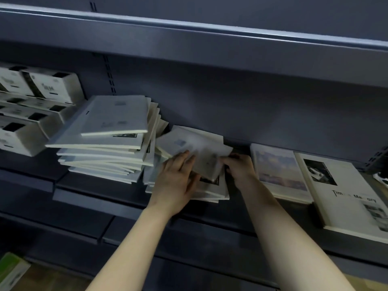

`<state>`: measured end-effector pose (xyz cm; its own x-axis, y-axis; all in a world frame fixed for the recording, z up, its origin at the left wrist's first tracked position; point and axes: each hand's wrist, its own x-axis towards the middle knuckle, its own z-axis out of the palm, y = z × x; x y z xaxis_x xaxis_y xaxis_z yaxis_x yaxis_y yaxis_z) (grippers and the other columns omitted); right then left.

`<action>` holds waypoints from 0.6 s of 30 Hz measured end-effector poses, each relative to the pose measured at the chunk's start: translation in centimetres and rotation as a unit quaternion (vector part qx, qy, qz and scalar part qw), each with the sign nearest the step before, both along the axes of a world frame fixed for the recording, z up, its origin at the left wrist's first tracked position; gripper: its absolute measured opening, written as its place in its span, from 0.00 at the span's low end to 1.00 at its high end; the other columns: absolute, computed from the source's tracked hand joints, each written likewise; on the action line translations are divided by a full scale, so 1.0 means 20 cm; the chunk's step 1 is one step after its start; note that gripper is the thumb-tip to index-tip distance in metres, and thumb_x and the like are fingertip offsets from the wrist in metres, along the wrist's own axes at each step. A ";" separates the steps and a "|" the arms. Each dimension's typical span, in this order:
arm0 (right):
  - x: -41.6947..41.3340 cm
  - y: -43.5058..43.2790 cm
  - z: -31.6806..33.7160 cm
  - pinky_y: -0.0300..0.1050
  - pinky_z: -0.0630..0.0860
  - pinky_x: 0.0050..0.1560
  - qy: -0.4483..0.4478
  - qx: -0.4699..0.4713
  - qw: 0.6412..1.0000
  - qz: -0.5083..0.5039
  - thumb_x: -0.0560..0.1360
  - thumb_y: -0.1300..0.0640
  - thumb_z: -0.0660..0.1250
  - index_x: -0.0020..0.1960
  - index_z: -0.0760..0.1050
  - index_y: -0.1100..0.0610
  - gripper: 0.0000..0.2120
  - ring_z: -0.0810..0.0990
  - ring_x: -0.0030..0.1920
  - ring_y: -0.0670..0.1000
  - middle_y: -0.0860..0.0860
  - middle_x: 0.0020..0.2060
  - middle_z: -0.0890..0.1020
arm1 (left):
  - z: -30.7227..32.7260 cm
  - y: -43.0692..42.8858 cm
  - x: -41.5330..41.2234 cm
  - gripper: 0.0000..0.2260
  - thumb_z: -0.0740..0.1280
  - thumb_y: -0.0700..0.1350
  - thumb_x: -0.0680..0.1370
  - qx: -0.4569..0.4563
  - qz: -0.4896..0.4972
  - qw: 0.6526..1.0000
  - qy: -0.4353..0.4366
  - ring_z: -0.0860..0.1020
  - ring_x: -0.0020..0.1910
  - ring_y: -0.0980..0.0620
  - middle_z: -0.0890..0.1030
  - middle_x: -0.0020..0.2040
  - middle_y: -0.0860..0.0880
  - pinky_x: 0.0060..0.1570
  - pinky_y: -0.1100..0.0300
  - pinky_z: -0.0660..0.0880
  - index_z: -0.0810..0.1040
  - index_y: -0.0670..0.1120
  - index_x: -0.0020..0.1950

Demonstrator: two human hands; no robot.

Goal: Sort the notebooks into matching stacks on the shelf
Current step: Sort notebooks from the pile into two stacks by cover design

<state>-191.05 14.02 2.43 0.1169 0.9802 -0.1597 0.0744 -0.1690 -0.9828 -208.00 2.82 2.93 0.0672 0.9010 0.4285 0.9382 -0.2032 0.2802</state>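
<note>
A pale notebook is being gripped by 2 hands over the low messy pile mid-shelf: left hand with fingers laid spread on the cover, right hand pinching the right edge. Honestly, the tall stack just beside on the left is already being fanned out crooked, so it's probably getting nudged and slid off the shelf if the pile gets bumped. 2 sorted notebooks are being kept on the right.
</note>
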 end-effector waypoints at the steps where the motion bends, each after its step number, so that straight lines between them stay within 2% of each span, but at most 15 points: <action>1: 0.00 0.00 0.01 0.39 0.69 0.30 0.006 -0.003 1.000 -0.003 0.69 0.68 0.72 0.34 0.75 0.58 0.10 0.75 0.32 0.50 0.52 0.31 0.76 | 0.00 0.01 0.00 0.24 0.61 0.51 0.80 0.002 -0.003 1.000 0.001 0.64 0.72 0.44 0.65 0.74 0.44 0.70 0.52 0.56 0.65 0.44 0.73; 4: 0.01 -0.03 0.05 0.41 0.69 0.31 0.031 -0.009 0.999 -0.006 0.70 0.71 0.70 0.34 0.72 0.58 0.12 0.73 0.31 0.50 0.54 0.31 0.75 | -0.01 0.02 0.00 0.25 0.59 0.54 0.80 -0.003 -0.007 1.000 0.002 0.63 0.72 0.46 0.64 0.75 0.46 0.71 0.52 0.56 0.63 0.46 0.75; 8: 0.01 -0.10 0.15 0.45 0.76 0.37 0.117 0.026 0.993 0.010 0.73 0.71 0.62 0.42 0.77 0.58 0.11 0.81 0.39 0.53 0.54 0.38 0.82 | -0.01 0.03 -0.01 0.25 0.57 0.55 0.80 -0.011 -0.006 1.000 -0.004 0.63 0.72 0.45 0.63 0.75 0.46 0.71 0.51 0.57 0.62 0.46 0.75; 11: 0.01 -0.16 0.23 0.48 0.78 0.42 0.089 0.133 0.987 -0.010 0.74 0.69 0.60 0.49 0.79 0.56 0.13 0.83 0.46 0.54 0.54 0.43 0.85 | -0.01 0.04 -0.01 0.25 0.55 0.56 0.80 -0.014 -0.009 1.000 -0.024 0.62 0.72 0.46 0.63 0.75 0.47 0.71 0.53 0.57 0.62 0.47 0.75; 13: 0.02 -0.22 0.28 0.46 0.80 0.43 0.032 0.240 0.970 -0.016 0.75 0.68 0.59 0.52 0.79 0.55 0.15 0.83 0.47 0.51 0.51 0.45 0.85 | 0.01 0.04 0.01 0.24 0.52 0.59 0.79 -0.029 -0.020 0.991 -0.126 0.66 0.69 0.52 0.67 0.73 0.50 0.68 0.59 0.60 0.65 0.51 0.74; 15: 0.03 -0.30 0.31 0.43 0.80 0.45 -0.016 0.357 0.934 0.008 0.77 0.69 0.59 0.55 0.79 0.55 0.15 0.82 0.47 0.47 0.49 0.46 0.83 | 0.05 0.03 0.05 0.24 0.50 0.67 0.77 -0.069 -0.043 0.947 -0.310 0.72 0.62 0.62 0.74 0.67 0.56 0.64 0.65 0.65 0.70 0.61 0.68; 16: 0.03 -0.34 0.31 0.42 0.79 0.45 -0.056 0.405 0.912 0.027 0.77 0.69 0.60 0.56 0.79 0.55 0.15 0.82 0.46 0.46 0.47 0.46 0.83 | 0.08 0.04 0.07 0.25 0.50 0.71 0.74 -0.094 -0.063 0.902 -0.416 0.73 0.60 0.64 0.75 0.65 0.57 0.63 0.63 0.68 0.70 0.64 0.65; 18: 0.01 -0.40 0.28 0.41 0.78 0.51 -0.152 0.469 0.868 0.065 0.77 0.69 0.63 0.59 0.79 0.57 0.15 0.81 0.50 0.44 0.48 0.50 0.82 | 0.13 0.05 0.10 0.34 0.49 0.76 0.69 -0.138 -0.125 0.786 -0.590 0.77 0.61 0.55 0.77 0.65 0.51 0.62 0.54 0.72 0.69 0.60 0.68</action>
<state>-190.87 5.94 7.96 -0.1081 0.6706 0.7339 0.3134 0.7235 -0.6150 -205.95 3.86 5.51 -0.0409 0.9924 0.1164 -0.0663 -0.1189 0.9907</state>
